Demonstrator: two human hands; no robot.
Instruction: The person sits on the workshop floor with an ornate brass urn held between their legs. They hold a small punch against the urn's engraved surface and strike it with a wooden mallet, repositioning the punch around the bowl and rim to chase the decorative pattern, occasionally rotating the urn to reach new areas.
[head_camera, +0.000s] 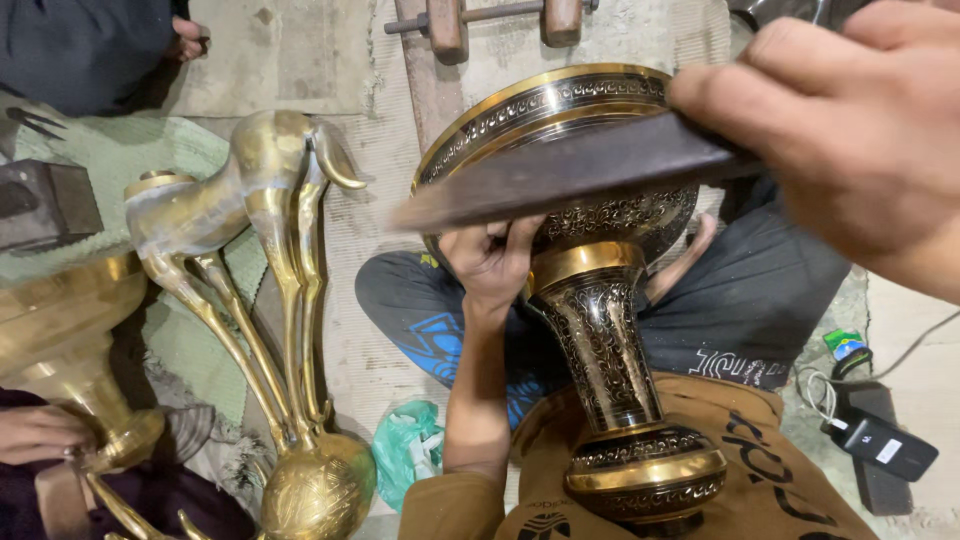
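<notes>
Fingers (790, 75) of right hand (850, 130) pinched on a dark flat tool (560, 170), held across the bowl of an engraved brass vase (590, 300); tool's far end blurred. Left hand (492, 262) under the bowl, fingers curled against its underside just above the neck. Vase upright-ish, tilted toward the camera, base resting on the person's lap, brown garment (760, 470) around it. Just left: brass deer figure (250, 250) on a ball base. Bottom left: another person's hand (35, 432) on a second brass vessel (60, 330). Right, on the floor: black charger (880, 445) with cable.
</notes>
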